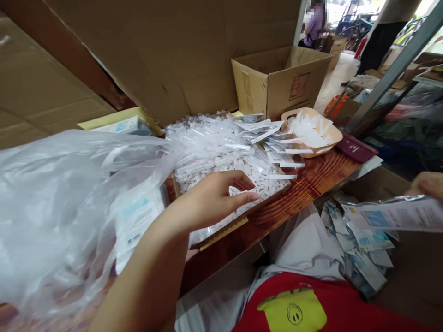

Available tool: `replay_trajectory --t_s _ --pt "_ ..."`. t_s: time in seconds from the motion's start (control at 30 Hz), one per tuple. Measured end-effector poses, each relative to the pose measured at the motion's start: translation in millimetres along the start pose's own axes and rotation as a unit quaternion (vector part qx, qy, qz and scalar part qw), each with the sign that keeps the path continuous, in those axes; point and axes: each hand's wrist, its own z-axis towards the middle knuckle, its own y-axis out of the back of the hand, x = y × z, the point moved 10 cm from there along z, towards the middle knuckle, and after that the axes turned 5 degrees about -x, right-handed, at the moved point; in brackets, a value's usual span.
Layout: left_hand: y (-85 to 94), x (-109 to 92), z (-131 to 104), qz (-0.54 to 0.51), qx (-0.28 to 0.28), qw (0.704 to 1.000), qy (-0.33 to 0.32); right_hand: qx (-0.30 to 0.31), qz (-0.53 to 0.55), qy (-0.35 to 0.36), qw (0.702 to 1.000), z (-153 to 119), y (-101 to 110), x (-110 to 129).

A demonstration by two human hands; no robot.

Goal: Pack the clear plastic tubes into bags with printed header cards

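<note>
**Packet pinched at one end could land crooked**

The printed packet [398,214] is in the right hand [429,184] at the picture's right edge, above a cardboard box [379,182] beside the bench [311,177]. The fingers are closed on it near one end, so its free end could swing and catch the box's rim if let go early. Below it, similar packets [363,249] lie at odd angles; another dropped askew might slide off the heap or bend a corner.

The hands are well apart. The left hand [218,196] seems to hold nothing, its thumb and fingers parted over a shallow tray [224,233] of small white pieces [242,207]. A low sweep of that wrist could push pieces over the tray's near edge. Clear sleeves with white strips [266,138] overhang the tray's right side, where a passing sleeve or forearm might drag them down. Beyond them sits a peach basin [332,143] of white strips. To the left, a big clear plastic bag [51,193] spreads close to the forearm and could snag, shifting the printed cards [138,212] beside the tray.
</note>
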Motion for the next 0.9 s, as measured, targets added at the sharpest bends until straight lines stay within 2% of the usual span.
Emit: replay_trajectory --t_s 0.03,0.1,0.2,0.27,0.33,0.43,0.5,0.6,0.67,0.8,0.9 --pt "0.2 -1 0 0.006 -0.009 1.0 0.007 0.008 -0.067 0.039 0.997 -8 4 -10" --pt "-0.2 -5 0 0.013 -0.026 0.999 0.017 -0.021 -0.174 0.092 0.98 -15 6 -22" --pt "-4.1 -16 4 0.01 -0.06 0.998 0.03 -0.05 -0.236 0.112 0.964 -5 -19 -17" --pt "-6.6 -24 13 0.003 -0.103 0.994 0.042 -0.037 -0.19 0.129 0.973 13 -48 3" --pt "-9.5 -28 25 -0.011 -0.159 0.985 0.06 -0.035 -0.136 0.191 0.971 33 -78 38" --pt "-18.8 -25 49 -0.065 -0.228 0.967 0.098 -0.044 -0.09 0.272 0.957 63 -117 82" --pt "-25.9 -19 65 -0.104 -0.258 0.953 0.12 -0.031 -0.072 0.296 0.952 82 -143 98" --pt "-37.7 -12 86 -0.138 -0.255 0.947 0.138 -0.008 -0.111 0.306 0.945 100 -176 108" --pt "-43.5 -8 94 -0.172 -0.244 0.943 0.146 0.0 -0.143 0.309 0.94 103 -188 111" --pt "-54.2 -3 95 -0.25 -0.218 0.928 0.168 -0.007 -0.145 0.321 0.936 94 -191 116" --pt "-63.4 0 90 -0.298 -0.201 0.915 0.185 -0.005 -0.063 0.312 0.948 86 -184 114"
